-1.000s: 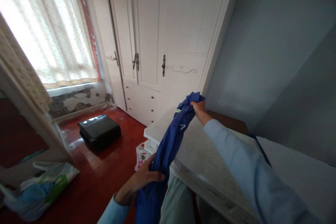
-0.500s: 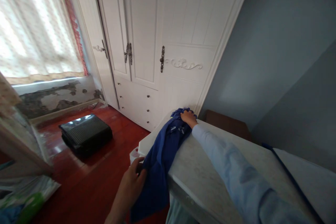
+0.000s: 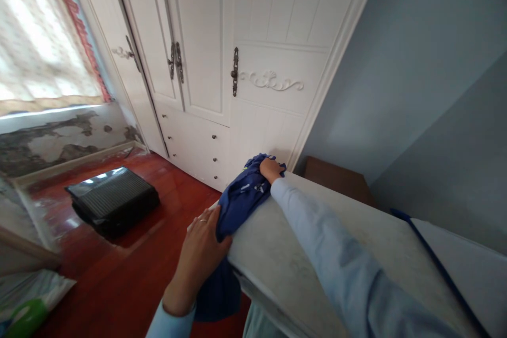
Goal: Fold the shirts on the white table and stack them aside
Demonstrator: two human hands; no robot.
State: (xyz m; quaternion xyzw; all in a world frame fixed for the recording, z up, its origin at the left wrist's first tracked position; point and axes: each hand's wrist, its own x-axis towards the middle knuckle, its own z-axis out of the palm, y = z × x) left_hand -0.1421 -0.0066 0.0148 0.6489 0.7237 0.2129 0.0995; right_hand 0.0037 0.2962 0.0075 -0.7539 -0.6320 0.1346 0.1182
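Note:
A blue garment with small white print lies rumpled across the end of a pale marble-look tabletop. Its lower part hangs over the near left edge. At the far end, my right hand is closed on the bunched cloth, with its fingertips partly hidden in the folds. My left hand, wearing a ring, curls over the cloth at the table's edge. The garment passes between its thumb and fingers. Part of the hanging cloth is hidden behind that hand.
A white wardrobe stands just beyond the table. On the red floor to the left lies a black case. Behind the table's far edge is a brown box-like piece. A white, blue-edged item lies at right.
My left hand has moved up and forward onto the garment at the table's edge. My right hand keeps its hold on the far end. The view has shifted a little to the right.

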